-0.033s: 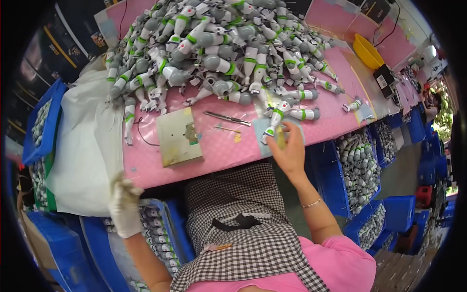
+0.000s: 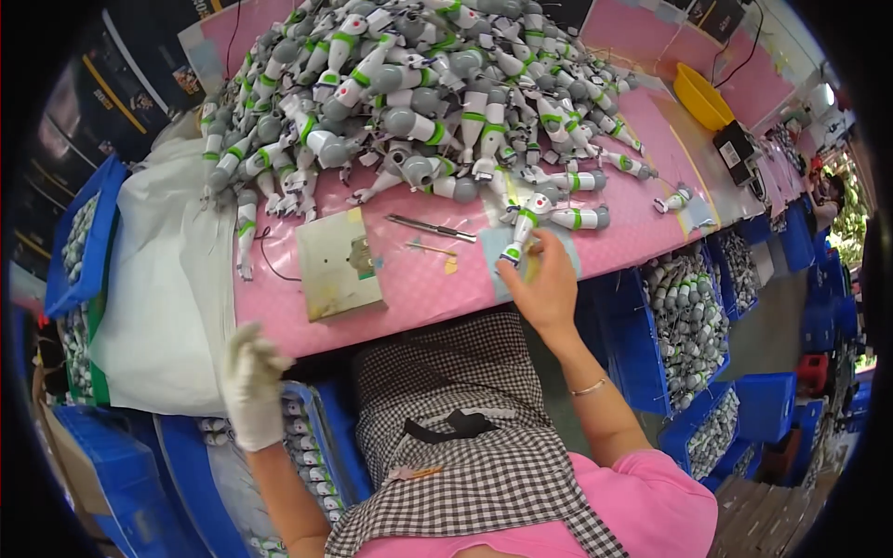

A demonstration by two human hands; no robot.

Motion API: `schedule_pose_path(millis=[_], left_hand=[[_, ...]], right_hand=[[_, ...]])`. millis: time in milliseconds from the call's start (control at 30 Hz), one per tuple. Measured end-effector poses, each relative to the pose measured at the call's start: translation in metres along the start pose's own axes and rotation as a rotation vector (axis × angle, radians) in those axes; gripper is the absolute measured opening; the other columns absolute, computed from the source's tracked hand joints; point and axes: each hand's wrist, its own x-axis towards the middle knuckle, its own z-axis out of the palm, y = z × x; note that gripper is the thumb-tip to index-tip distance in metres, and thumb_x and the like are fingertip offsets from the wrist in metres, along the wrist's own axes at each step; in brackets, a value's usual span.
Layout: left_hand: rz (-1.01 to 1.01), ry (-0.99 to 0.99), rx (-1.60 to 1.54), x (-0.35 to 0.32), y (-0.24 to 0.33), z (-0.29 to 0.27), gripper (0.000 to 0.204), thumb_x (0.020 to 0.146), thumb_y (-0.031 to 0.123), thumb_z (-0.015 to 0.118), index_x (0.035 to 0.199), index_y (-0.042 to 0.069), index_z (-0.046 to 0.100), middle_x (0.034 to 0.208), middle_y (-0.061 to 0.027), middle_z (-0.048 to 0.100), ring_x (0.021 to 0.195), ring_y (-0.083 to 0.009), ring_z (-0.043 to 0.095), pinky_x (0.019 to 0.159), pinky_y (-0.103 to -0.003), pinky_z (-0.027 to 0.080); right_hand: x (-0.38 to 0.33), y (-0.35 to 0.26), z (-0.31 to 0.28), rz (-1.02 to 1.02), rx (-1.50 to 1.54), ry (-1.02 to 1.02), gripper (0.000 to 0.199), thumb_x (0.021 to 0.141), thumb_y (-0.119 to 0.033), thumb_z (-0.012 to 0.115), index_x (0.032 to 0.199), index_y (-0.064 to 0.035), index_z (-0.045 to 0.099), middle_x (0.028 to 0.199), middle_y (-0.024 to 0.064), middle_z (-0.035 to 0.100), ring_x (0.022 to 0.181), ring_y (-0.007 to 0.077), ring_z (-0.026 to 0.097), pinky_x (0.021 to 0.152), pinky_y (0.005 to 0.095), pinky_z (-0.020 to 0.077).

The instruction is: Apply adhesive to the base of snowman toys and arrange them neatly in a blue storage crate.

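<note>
My right hand (image 2: pixel 546 290) is bare, with a bracelet at the wrist. Its thumb and fingers are spread on either side of the lower end of a white and grey toy arm (image 2: pixel 526 223) with a green band. The thumb tip is close to that end; contact is hard to make out. Beneath lies a light blue and yellow pad (image 2: pixel 497 264). Another toy limb (image 2: pixel 581 219) lies just right of it. My left hand (image 2: pixel 253 383), in a white glove with stained fingers, hangs off the table's front edge, fingers loosely apart and holding nothing.
A tall heap of toy limbs (image 2: pixel 400 102) covers the back of the pink table (image 2: pixel 419 307). A metal box (image 2: pixel 337 270), a silver pen-like tool (image 2: pixel 430 228) and a thin stick (image 2: pixel 431 248) lie before it. Blue bins (image 2: pixel 633 325) of parts flank me; a yellow basin (image 2: pixel 702 98) stands far right.
My gloved left hand has shifted right, its fingers showing more clearly. My right hand has slid slightly left, closer around the toy arm's lower end.
</note>
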Motion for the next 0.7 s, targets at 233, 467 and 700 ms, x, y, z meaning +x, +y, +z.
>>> schedule_pose_path(millis=[233, 467, 700], left_hand=[[-0.318, -0.394, 0.269, -0.015, -0.044, 0.123, 0.036, 0.089, 0.02, 0.059, 0.114, -0.004, 0.053, 0.092, -0.0108, 0.062, 0.075, -0.016, 0.062, 0.073, -0.026, 0.05], [-0.415, -0.352, 0.06, 0.001, -0.059, 0.176, 0.05, 0.089, 0.026, 0.06, 0.128, 0.002, 0.042, 0.112, -0.0113, 0.058, 0.103, -0.0207, 0.058, 0.087, -0.034, 0.047], [-0.254, -0.222, -0.473, 0.012, -0.052, 0.133, 0.035, 0.093, 0.018, 0.055, 0.124, 0.009, 0.044, 0.114, -0.0074, 0.056, 0.103, -0.0223, 0.057, 0.086, -0.04, 0.048]], right_hand=[[-0.006, 0.018, -0.013, 0.366, 0.432, 0.112, 0.039, 0.077, -0.011, 0.059, 0.113, -0.0009, 0.048, 0.087, 0.0107, 0.057, 0.075, 0.0205, 0.055, 0.07, 0.0337, 0.0447], [-0.041, -0.015, -0.027, -0.217, 0.598, 0.085, 0.033, 0.073, -0.001, 0.063, 0.105, 0.0004, 0.053, 0.096, 0.0144, 0.055, 0.082, 0.0228, 0.052, 0.073, 0.0313, 0.0433], [-0.036, -0.05, -0.028, -0.186, 1.052, -0.294, 0.037, 0.084, -0.015, 0.06, 0.116, 0.0021, 0.054, 0.108, 0.0114, 0.059, 0.094, 0.022, 0.055, 0.082, 0.0322, 0.0454]])
